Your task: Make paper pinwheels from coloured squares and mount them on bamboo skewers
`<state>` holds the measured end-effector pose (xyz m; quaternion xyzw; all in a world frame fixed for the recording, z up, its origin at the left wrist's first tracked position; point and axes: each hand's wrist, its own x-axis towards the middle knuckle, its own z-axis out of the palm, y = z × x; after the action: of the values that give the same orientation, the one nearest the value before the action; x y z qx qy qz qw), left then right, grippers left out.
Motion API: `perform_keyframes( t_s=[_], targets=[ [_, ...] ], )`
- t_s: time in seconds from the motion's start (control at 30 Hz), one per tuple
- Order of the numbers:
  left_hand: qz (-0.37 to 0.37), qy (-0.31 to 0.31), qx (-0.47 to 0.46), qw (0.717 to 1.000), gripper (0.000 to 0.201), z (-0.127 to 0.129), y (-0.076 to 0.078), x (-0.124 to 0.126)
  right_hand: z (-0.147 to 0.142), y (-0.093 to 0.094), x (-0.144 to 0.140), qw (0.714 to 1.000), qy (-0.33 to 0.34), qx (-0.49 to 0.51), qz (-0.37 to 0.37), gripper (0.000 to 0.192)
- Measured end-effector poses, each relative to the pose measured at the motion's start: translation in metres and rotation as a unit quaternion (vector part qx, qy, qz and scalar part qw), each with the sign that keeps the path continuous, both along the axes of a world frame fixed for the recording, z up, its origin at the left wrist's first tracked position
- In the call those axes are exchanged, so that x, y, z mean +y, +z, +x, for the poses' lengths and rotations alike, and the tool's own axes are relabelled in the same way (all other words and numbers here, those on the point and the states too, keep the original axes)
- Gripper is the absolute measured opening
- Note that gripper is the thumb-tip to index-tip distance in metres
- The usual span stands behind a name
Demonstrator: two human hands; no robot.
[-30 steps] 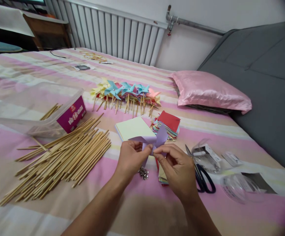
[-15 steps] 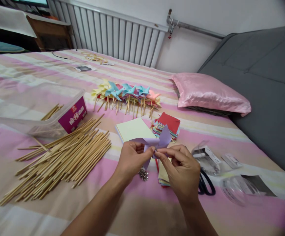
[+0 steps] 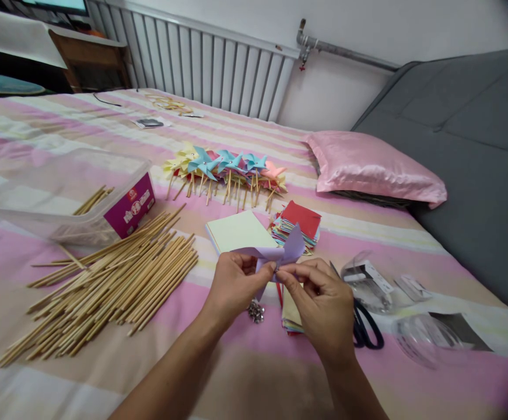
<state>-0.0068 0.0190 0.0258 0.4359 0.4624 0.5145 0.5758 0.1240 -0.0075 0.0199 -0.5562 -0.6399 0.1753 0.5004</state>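
Note:
A purple paper pinwheel (image 3: 292, 245) with curled blades is pinched in my left hand (image 3: 230, 286), thumb pressed near its centre. At that centre my right hand (image 3: 322, 303) closes thumb and forefinger on a small metal thumbtack (image 3: 277, 269), mostly covered by the fingertips. Just below the hands lies a little pile of metal thumbtacks (image 3: 256, 311). Partly behind my right hand are a stack of coloured paper squares (image 3: 292, 318) and dark-handled scissors (image 3: 368, 328). Pale square sheets (image 3: 240, 232) lie beyond my left hand.
Wooden sticks (image 3: 122, 286) spread out on the left by a clear plastic box (image 3: 129, 207). Finished pinwheels (image 3: 228, 163) lie farther back, near a red-topped paper stack (image 3: 300, 219). Clear packaging (image 3: 368, 283) is at right, a pink pillow (image 3: 372, 166) behind.
Both hands stay almost in place at the pinwheel's centre. My right hand has shifted very slightly left, and more of the scissors shows beside it.

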Motion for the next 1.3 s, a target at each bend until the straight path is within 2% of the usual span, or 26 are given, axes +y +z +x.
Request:
perform_keyframes(
  t_s=[0.77, 0.93, 1.0, 1.07, 1.13, 1.17, 1.23, 1.3],
  targets=[
    [0.011, -0.018, -0.003, 1.0, 0.01, -0.0009, -0.0044, 0.0008, -0.0011, 0.0001, -0.0009, 0.998, -0.002, 0.049, -0.046, 0.014],
    [0.049, -0.019, -0.013, 0.999, 0.007, -0.0006, -0.0037, -0.0006, -0.0025, 0.0001, -0.0001, 0.999, -0.023, 0.034, -0.01, 0.012],
    [0.054, -0.021, -0.019, 0.998, 0.007, -0.0003, -0.0038, -0.0009, -0.0033, -0.0016, 0.0005, 0.998, -0.059, 0.023, 0.004, 0.02],
    [0.055, -0.024, -0.026, 0.998, 0.008, 0.0, -0.0038, -0.0007, -0.0038, -0.0042, 0.0014, 0.996, -0.08, 0.031, 0.004, 0.036],
    [0.055, -0.026, -0.029, 0.998, 0.009, 0.0001, -0.0039, -0.0005, -0.0037, -0.0066, 0.0021, 0.997, -0.056, 0.06, -0.014, 0.048],
    [0.055, -0.027, -0.028, 0.998, 0.01, 0.0, -0.0041, -0.0005, -0.0036, -0.0072, 0.0023, 0.996, -0.03, 0.075, -0.029, 0.048],
    [0.054, -0.029, -0.022, 0.998, 0.01, -0.0004, -0.0049, -0.0006, -0.003, -0.0068, 0.0022, 0.995, 0.016, 0.085, -0.057, 0.035],
    [0.049, -0.031, -0.014, 0.998, 0.011, -0.0009, -0.0065, -0.0009, -0.0024, -0.0049, 0.0018, 0.994, 0.031, 0.07, -0.073, 0.021]
  ],
)
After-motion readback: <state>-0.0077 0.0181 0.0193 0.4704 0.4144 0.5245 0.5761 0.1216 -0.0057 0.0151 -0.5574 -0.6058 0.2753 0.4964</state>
